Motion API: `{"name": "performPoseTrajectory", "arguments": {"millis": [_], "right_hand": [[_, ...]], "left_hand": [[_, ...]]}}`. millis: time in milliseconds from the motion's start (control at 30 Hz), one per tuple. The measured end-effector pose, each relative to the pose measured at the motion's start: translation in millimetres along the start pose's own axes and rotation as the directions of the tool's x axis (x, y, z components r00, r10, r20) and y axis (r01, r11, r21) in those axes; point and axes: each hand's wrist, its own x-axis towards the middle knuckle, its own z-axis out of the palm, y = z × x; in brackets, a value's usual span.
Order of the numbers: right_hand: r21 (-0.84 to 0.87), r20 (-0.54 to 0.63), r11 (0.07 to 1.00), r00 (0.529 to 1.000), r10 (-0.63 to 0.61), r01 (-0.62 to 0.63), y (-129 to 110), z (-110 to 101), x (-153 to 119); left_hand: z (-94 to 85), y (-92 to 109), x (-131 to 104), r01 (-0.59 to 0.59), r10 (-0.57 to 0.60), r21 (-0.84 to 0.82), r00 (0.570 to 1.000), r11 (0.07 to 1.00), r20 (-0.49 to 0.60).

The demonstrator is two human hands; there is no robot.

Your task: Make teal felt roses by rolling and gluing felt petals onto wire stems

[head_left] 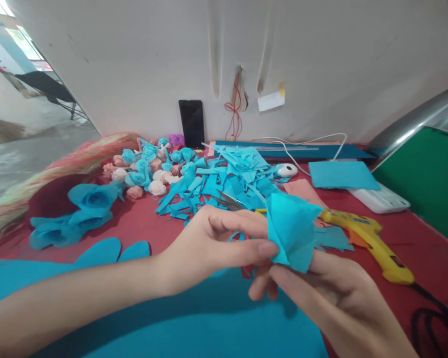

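Note:
A bright blue paper flower [293, 231] is held up between my two hands over a large blue sheet [194, 318]. My left hand [231, 238] pinches its left edge between thumb and index finger. From below right, my right hand [317, 283] grips its base, with the thumb close to the left fingertips. The flower's underside is hidden by my fingers. Just behind lie scissors [229, 201], partly covered by the left hand, beside a heap of blue paper scraps [242, 171].
A yellow glue gun [373, 243] lies at right with its black cord. Large blue flowers [93, 199] and several small blue, pink and white ones [145, 169] sit at left. A phone [192, 124] leans on the wall. A white power bank [384, 198] lies under blue paper [343, 174].

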Motion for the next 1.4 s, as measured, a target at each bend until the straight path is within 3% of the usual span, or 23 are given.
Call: {"name": "performPoseTrajectory", "arguments": {"millis": [300,433,600,900,1300,1400], "right_hand": [[0.137,0.082,0.99,0.996,-0.036,0.024,7.8,-1.7,-5.5],[0.182,0.069,0.983,0.996,-0.05,0.036,10.1,-3.3,-9.7],[0.101,0.06,0.994,0.997,-0.052,0.045,7.4,-4.2,-10.1],[0.203,0.023,0.979,0.999,-0.037,0.032,5.5,-5.1,-11.7],[0.153,0.014,0.987,0.999,-0.048,0.045,6.9,-8.9,-13.6],[0.163,-0.008,0.985,0.999,-0.052,0.053,6.8,-8.4,-13.4]], "left_hand": [[1.1,-2.7,2.0,-0.013,0.013,-0.055,1.0,0.998,-0.003],[1.1,-3.8,2.0,-0.037,0.037,-0.004,0.999,0.999,-0.03],[1.3,-5.1,1.6,-0.053,0.053,0.007,0.997,0.999,-0.053],[2.2,-8.9,2.8,-0.086,0.083,-0.119,0.996,0.989,-0.025],[4.0,-9.4,4.9,-0.144,0.142,-0.085,0.989,0.986,-0.034],[1.4,-7.9,4.3,-0.15,0.151,0.03,0.987,0.988,-0.049]]}}
